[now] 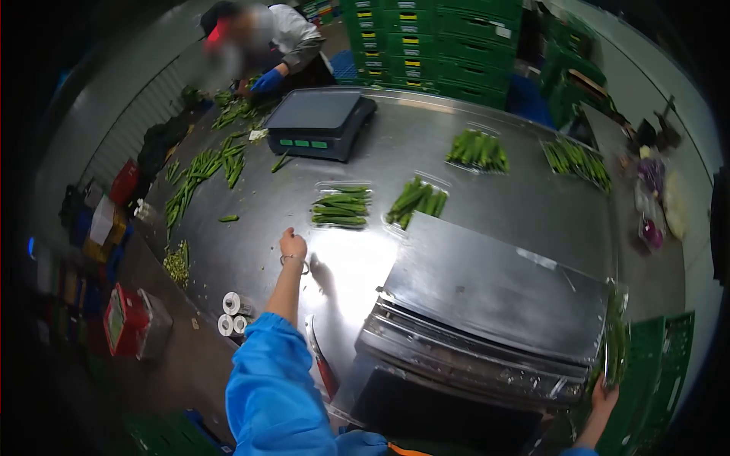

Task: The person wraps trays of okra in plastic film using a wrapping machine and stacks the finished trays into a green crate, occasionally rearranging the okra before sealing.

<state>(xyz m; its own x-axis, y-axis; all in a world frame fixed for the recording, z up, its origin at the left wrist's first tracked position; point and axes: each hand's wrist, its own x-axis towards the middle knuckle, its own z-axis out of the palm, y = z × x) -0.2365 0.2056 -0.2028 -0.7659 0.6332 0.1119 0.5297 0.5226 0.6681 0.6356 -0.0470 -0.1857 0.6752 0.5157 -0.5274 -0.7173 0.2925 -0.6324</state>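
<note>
My left hand (293,245) is stretched over the steel table (258,205), its fingers bent together; what is in them, if anything, is too small to tell. Just beyond it lies a clear tray of okra (340,207), with a second okra tray (416,201) to its right. At the lower right, my right hand (604,397) holds the near end of a wrapped okra pack (614,342) beside the steel wrapping machine (502,285). Below my left hand, a knife with a red handle (325,372) lies on the table.
A scale (318,121) stands at the back, near loose okra (201,175). More okra trays (477,150) (578,162) lie at the back right. A co-worker (293,38) in blue gloves is at the far left. Green crates (471,45) are stacked behind; label rolls (234,304) stand left.
</note>
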